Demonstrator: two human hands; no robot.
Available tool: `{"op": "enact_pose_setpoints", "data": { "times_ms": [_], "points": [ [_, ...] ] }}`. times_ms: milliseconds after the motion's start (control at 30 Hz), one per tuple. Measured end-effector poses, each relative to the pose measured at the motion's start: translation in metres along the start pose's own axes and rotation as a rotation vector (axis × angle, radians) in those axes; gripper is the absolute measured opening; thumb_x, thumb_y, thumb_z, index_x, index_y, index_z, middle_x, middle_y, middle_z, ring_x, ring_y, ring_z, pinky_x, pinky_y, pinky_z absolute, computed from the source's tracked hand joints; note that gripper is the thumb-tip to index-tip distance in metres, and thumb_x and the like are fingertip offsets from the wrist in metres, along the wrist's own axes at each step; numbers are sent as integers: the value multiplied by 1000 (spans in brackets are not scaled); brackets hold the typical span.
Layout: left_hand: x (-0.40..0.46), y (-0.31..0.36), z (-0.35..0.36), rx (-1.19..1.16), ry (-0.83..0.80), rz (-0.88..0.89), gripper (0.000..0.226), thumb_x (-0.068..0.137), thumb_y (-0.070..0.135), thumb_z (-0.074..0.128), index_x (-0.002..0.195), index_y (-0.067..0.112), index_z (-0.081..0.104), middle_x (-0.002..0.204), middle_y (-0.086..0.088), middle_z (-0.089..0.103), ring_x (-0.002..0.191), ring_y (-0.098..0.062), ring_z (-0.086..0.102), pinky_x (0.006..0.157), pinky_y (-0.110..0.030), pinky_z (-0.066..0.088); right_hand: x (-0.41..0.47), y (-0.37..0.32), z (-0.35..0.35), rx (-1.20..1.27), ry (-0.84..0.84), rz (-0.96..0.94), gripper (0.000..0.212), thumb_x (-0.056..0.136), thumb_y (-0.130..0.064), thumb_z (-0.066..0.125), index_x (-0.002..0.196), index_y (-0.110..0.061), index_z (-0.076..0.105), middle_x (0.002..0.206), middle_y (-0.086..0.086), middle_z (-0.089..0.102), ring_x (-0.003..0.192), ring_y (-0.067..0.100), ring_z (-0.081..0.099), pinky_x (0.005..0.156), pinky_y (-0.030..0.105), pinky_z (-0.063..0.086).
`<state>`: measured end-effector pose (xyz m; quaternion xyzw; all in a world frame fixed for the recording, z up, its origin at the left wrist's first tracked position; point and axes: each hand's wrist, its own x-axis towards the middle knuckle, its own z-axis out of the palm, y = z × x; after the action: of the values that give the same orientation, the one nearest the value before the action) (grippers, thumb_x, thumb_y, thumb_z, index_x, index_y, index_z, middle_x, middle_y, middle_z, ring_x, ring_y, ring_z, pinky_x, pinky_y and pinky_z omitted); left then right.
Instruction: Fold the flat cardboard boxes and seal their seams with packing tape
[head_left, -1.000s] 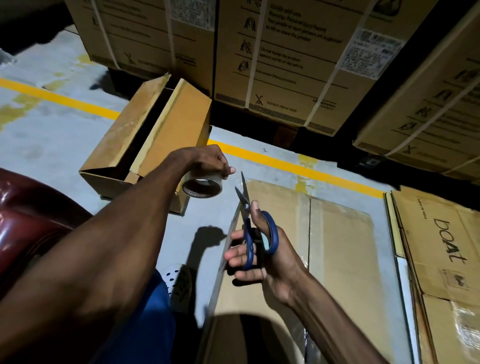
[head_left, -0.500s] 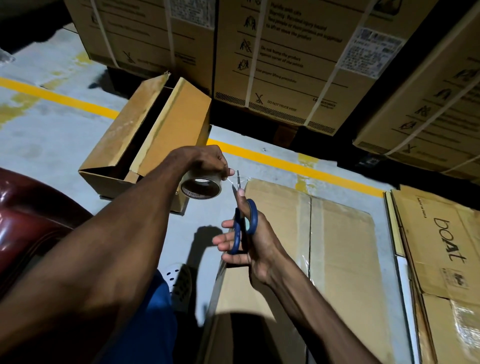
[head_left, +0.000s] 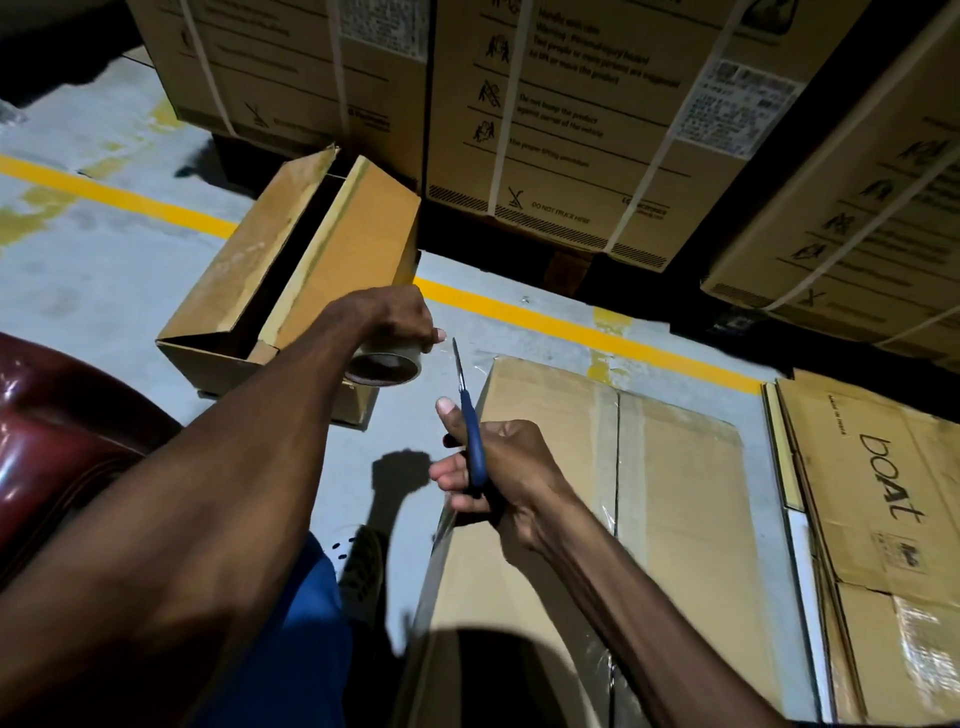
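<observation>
My left hand (head_left: 395, 317) grips a roll of clear packing tape (head_left: 383, 364) from above, held over the floor. Just right of it, my right hand (head_left: 498, 467) holds blue-handled scissors (head_left: 470, 421), blades closed and pointing up toward the roll. A thin strip of clear tape runs from near the blades down the left edge of a folded cardboard box (head_left: 675, 493) lying in front of me, whose middle seam carries tape. A second brown box (head_left: 291, 275) stands on the floor behind the roll with its top flaps up.
Large strapped cartons (head_left: 561, 130) on a pallet fill the back. Flattened cartons marked "boAt" (head_left: 893, 493) lie at the right. A yellow line (head_left: 597, 332) crosses the grey floor. A dark red seat (head_left: 57, 431) is at my left, my shoe (head_left: 358, 566) below.
The scissors' blades went from open to closed, and my right hand turned edge-on and shifted slightly. My left hand with the roll stayed nearly still.
</observation>
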<state>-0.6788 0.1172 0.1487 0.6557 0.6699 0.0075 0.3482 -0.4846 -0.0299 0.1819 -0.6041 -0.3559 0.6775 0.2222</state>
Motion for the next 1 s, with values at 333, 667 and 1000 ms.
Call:
{"op": "enact_pose_setpoints", "data": {
  "times_ms": [333, 667, 1000],
  "points": [
    [-17, 52, 37, 285, 386, -131, 64, 95, 72, 34, 90, 12, 57, 102, -13, 67, 97, -31, 63, 77, -36, 39, -4, -18, -174, -1012, 633, -390, 22, 83, -36, 75, 99, -21, 74, 85, 7, 75, 78, 31, 70, 64, 37, 55],
    [-14, 85, 76, 86, 340, -275, 59, 103, 56, 36, 124, 7, 58, 127, -15, 62, 117, -34, 58, 85, -38, 38, 40, 16, -257, -715, 801, -451, 21, 85, -24, 73, 104, -16, 67, 89, 7, 71, 81, 31, 65, 68, 38, 49],
    [10, 47, 85, -683, 97, -341, 43, 72, 45, 70, 94, 9, 66, 102, -11, 67, 91, -29, 62, 82, -42, 50, 42, 20, -263, -391, 779, -311, 37, 79, -47, 80, 102, -23, 64, 89, -5, 66, 88, 22, 63, 79, 38, 53]
  ]
}}
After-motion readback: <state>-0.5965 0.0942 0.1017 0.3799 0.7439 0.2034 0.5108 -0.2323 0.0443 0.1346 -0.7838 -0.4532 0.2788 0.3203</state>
